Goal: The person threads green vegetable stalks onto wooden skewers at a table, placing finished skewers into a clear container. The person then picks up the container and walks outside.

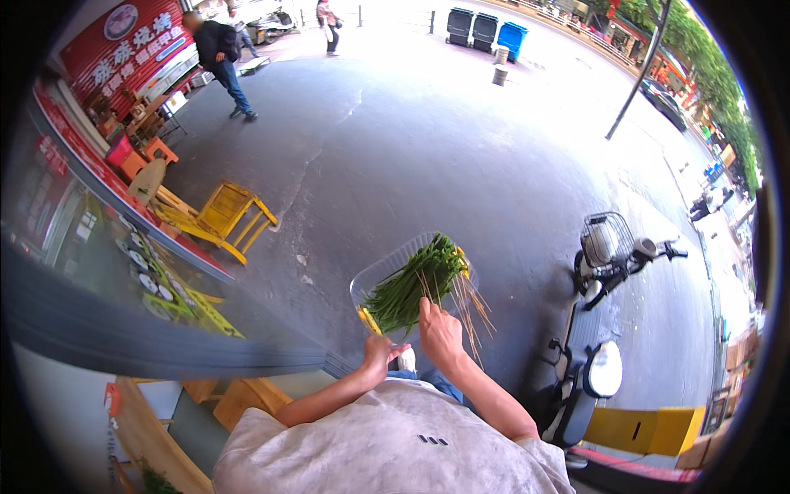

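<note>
A clear plastic basket (364,276) with yellow handles is held in front of my body. My left hand (377,358) grips it at the near left, by a yellow handle (369,321). Long green vegetable stalks, perhaps chives, on skewers (404,287) lie in a bundle across the basket. Thin bamboo sticks (472,309) stick out over its right side, some hanging down past the rim. My right hand (441,327) is closed at the near edge of the bundle, its fingertips pinching thin sticks there. The pinched ends are partly hidden by my fingers.
A parked electric scooter (583,346) with a wire front basket stands at the right. A yellow wooden chair (225,213) is at the left beside a shop window. A glass door frame (185,349) crosses the lower left. A person (219,58) walks near the red shopfront; bins (484,31) stand far off.
</note>
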